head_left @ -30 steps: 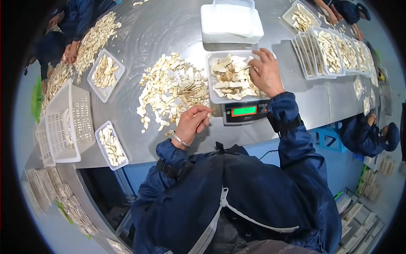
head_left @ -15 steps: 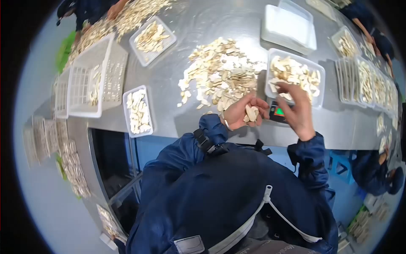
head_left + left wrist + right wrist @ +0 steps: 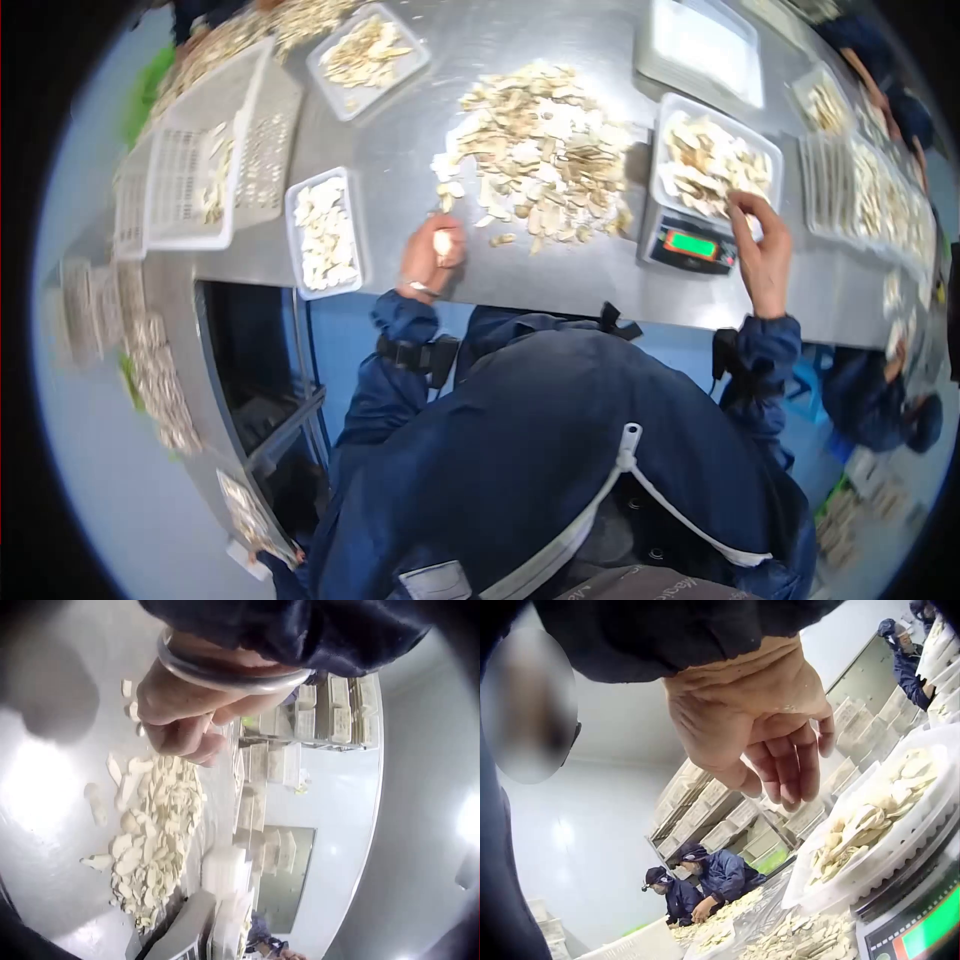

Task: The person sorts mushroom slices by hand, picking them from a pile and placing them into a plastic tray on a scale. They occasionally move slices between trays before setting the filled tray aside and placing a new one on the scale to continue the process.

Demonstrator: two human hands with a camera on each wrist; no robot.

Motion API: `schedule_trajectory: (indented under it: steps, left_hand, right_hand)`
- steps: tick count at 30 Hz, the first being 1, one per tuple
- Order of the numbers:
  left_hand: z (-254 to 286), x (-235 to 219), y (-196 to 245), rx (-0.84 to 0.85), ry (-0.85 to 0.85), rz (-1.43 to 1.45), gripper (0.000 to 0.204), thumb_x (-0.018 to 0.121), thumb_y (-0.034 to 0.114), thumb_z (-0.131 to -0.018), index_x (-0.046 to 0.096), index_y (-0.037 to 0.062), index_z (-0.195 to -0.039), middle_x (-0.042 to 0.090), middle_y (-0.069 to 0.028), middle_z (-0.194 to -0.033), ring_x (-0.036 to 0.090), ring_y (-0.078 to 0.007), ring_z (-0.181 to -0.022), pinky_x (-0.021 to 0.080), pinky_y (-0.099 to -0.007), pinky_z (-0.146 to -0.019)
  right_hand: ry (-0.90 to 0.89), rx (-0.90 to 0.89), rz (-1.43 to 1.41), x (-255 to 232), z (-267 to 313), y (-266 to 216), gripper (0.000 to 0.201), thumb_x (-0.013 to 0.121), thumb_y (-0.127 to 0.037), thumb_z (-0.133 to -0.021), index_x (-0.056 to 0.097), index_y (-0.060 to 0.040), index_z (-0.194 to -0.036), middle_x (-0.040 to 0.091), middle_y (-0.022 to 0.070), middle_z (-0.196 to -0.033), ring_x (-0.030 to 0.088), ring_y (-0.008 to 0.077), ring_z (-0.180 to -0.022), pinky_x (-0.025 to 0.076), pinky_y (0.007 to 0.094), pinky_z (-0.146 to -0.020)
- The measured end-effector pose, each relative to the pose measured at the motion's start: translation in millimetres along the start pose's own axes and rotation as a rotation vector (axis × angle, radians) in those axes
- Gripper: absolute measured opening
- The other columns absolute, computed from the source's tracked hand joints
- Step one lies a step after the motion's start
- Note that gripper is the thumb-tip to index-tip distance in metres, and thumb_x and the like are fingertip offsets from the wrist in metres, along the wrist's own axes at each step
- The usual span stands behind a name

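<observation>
Pale dried mushroom slices (image 3: 545, 150) lie in a loose pile on the steel table. My left hand (image 3: 433, 258) is left of the pile, low over the table, fingers curled round a pale mushroom slice (image 3: 443, 242); the left wrist view shows the curled fingers (image 3: 184, 740), which mostly hide what they hold. A white plastic tray (image 3: 662, 185) heaped with slices stands on a digital scale (image 3: 690, 245) with a lit green display. My right hand (image 3: 764, 250) hovers at the tray's near right corner. Its fingers (image 3: 784, 769) are loosely bent with nothing between them in the right wrist view.
Two filled trays, one far (image 3: 412, 70) and one near (image 3: 352, 240), lie left of the pile, beside a white perforated basket (image 3: 265, 165). Stacked empty trays (image 3: 700, 45) stand behind the scale. Filled trays (image 3: 870, 200) line the right. Other people work around the table.
My left hand has moved left from beside the scale, still holding a slice. The right hand has shifted right to the tray's near corner. The head view has swung left.
</observation>
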State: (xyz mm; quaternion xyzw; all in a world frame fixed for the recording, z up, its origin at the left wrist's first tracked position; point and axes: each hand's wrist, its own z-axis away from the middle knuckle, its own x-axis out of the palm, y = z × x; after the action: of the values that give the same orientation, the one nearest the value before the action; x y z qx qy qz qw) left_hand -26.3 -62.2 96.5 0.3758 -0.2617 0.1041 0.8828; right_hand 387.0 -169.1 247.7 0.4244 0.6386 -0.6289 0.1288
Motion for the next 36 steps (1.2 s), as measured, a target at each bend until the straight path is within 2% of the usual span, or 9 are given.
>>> schedule_trajectory:
  steps: [5,12,13,16,17,20,25,29,36]
  left_hand:
    - [-6.9,-13.7,12.4,0.073,0.076,0.0,0.034,0.043,0.032,-0.102,0.057,0.0018,-0.095,0.058,-0.0076,-0.071,0.046,-0.0135,-0.048,0.032,-0.0261,-0.042]
    - [-35.4,21.6,24.4,0.232,0.159,-0.387,0.033,0.043,0.031,-0.102,0.057,0.0011,-0.101,0.062,-0.0079,-0.079,0.05,-0.0113,-0.052,0.034,-0.0241,-0.044]
    - [-38.5,22.3,30.3,0.25,0.063,-0.453,0.034,0.044,0.03,-0.102,0.058,0.0003,-0.109,0.065,-0.0102,-0.093,0.058,-0.0127,-0.071,0.043,-0.0236,-0.059]
    - [-50.0,52.3,32.5,0.498,0.112,-0.639,0.037,0.047,0.03,-0.101,0.056,0.0001,-0.12,0.062,-0.0118,-0.111,0.058,-0.0161,-0.097,0.045,-0.0263,-0.083]
    - [-52.5,53.7,36.8,0.537,0.099,-0.811,0.038,0.048,0.027,-0.1,0.054,0.0002,-0.126,0.057,-0.0106,-0.124,0.052,-0.0174,-0.113,0.039,-0.0287,-0.098]
    - [-63.0,51.0,36.9,0.72,0.158,-1.039,0.036,0.05,0.021,-0.099,0.053,0.0009,-0.128,0.055,-0.0094,-0.13,0.051,-0.0166,-0.116,0.039,-0.0309,-0.099]
    - [-48.0,68.4,19.1,0.42,-0.02,-0.804,0.022,0.054,0.018,-0.097,0.065,0.0028,-0.108,0.069,-0.0021,-0.093,0.062,-0.0084,-0.088,0.044,-0.0222,-0.075]
    - [-46.1,91.5,-5.7,0.304,-0.116,-0.818,0.021,0.055,0.019,-0.097,0.066,0.0038,-0.106,0.068,-0.0016,-0.091,0.061,-0.0082,-0.082,0.044,-0.0214,-0.071]
    - [-43.2,121.7,-16.4,0.312,-0.139,-0.868,0.02,0.056,0.018,-0.096,0.066,0.0026,-0.106,0.068,-0.0026,-0.089,0.06,-0.0079,-0.078,0.044,-0.0203,-0.067]
  right_hand:
    - [0.086,0.032,0.045,-13.8,0.7,4.2,0.021,0.063,-0.014,-0.088,0.068,0.0031,-0.099,0.069,0.0156,-0.084,0.065,0.0211,-0.078,0.049,0.0316,-0.072]
    - [0.22,0.133,0.085,-35.4,18.1,27.6,0.021,0.062,-0.014,-0.088,0.069,-0.0002,-0.102,0.07,0.0133,-0.085,0.065,0.0195,-0.077,0.048,0.0306,-0.068]
    - [0.233,0.158,0.105,-39.1,21.4,31.4,0.021,0.063,-0.015,-0.088,0.069,-0.001,-0.102,0.071,0.0128,-0.086,0.065,0.0187,-0.078,0.048,0.0303,-0.067]
    - [0.271,0.182,0.149,-47.6,29.3,40.5,0.021,0.063,-0.015,-0.088,0.069,-0.0015,-0.102,0.071,0.0125,-0.087,0.065,0.0187,-0.079,0.049,0.0307,-0.069]
    - [0.291,0.194,0.155,-49.5,32.8,42.3,0.021,0.063,-0.015,-0.087,0.069,-0.0013,-0.101,0.071,0.0126,-0.087,0.065,0.0191,-0.079,0.049,0.0309,-0.07]
    - [0.351,0.225,0.169,-54.1,41.0,47.3,0.02,0.062,-0.014,-0.086,0.07,-0.001,-0.101,0.071,0.013,-0.087,0.066,0.0202,-0.081,0.05,0.0313,-0.075]
    - [0.39,0.293,0.21,-63.3,57.7,72.2,0.02,0.062,-0.013,-0.086,0.07,-0.0008,-0.1,0.07,0.0127,-0.086,0.066,0.0202,-0.08,0.05,0.031,-0.075]
    - [0.349,0.33,0.232,-67.5,70.9,85.8,0.018,0.061,-0.011,-0.088,0.069,-0.0005,-0.101,0.07,0.01,-0.089,0.065,0.017,-0.084,0.049,0.0289,-0.078]
    - [0.371,0.268,0.185,-64.4,59.4,98.1,0.015,0.061,-0.009,-0.083,0.07,-0.0026,-0.093,0.067,0.0099,-0.085,0.063,0.0206,-0.072,0.049,0.0316,-0.069]
